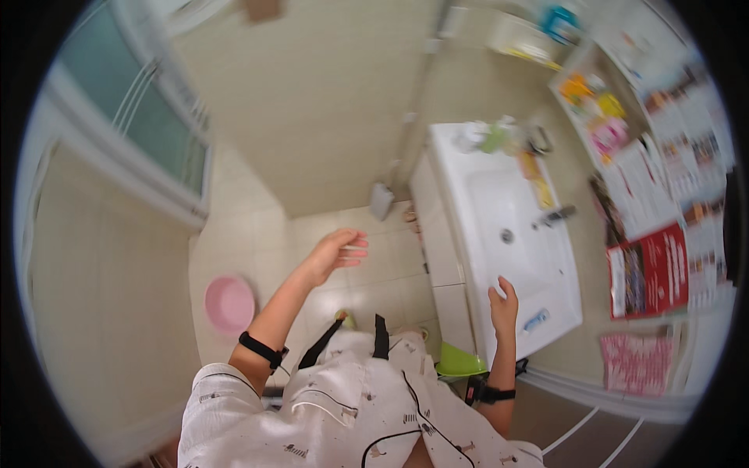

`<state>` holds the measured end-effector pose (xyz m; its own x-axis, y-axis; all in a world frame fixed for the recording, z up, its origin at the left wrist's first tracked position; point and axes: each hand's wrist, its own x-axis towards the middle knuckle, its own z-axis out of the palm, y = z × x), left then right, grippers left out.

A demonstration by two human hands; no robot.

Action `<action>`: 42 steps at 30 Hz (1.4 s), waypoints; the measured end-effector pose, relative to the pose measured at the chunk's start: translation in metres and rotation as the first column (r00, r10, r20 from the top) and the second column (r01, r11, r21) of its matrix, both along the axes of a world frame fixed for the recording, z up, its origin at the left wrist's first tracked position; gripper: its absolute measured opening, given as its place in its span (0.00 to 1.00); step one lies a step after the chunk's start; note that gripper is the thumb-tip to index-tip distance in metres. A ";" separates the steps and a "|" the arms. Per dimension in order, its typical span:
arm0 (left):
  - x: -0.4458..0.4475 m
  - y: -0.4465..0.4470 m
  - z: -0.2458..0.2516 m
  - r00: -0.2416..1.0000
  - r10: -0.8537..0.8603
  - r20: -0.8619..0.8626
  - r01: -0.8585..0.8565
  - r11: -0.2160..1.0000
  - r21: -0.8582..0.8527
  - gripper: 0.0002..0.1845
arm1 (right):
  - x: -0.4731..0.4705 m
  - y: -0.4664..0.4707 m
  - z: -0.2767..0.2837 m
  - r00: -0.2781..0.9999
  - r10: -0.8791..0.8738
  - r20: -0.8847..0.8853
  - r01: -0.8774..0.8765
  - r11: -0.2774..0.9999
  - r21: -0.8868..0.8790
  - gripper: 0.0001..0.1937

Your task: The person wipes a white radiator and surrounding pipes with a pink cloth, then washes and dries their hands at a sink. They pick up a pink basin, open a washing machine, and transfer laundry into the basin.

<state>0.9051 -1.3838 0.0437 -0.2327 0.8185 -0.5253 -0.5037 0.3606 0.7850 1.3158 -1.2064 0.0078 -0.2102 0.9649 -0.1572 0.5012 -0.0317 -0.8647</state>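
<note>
My left hand (336,256) hangs in the air above the tiled floor (374,286), fingers spread and nothing in them. Over the near front edge of the white washbasin (485,234) is my right hand (504,307), also without anything, its thumb and fingers apart. Close to it, a blue-and-white toothpaste tube (536,321) lies on the basin's rim. A dark faucet (556,216) stands at the basin's back edge, and the drain (507,236) shows in the bowl. Whether the right hand touches the basin, I cannot tell.
A pink basin (229,304) sits on the floor at left, near a sliding glass door (146,99). Bottles (497,134) crowd the washbasin's far end. A grey bin (381,200) stands by the wall. A green container (459,360) is beside the cabinet (442,240). A pink cloth (638,361) hangs at right.
</note>
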 end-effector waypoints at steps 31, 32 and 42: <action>-0.214 -0.494 -0.545 0.225 0.971 -0.082 -0.594 0.070 -0.801 0.33 | -0.669 -0.269 -0.293 0.239 0.971 0.028 -0.730 0.199 -0.654 0.16; -0.223 -0.501 -0.584 0.220 0.970 -0.106 -0.545 0.032 -0.838 0.35 | -0.671 -0.275 -0.315 0.278 0.959 0.057 -0.675 0.237 -0.699 0.15; -0.218 -0.579 -0.777 -0.515 0.856 -0.044 -0.351 -0.257 -0.901 0.35 | -0.633 -0.344 -0.426 0.485 0.860 0.155 -0.415 0.383 -0.825 0.14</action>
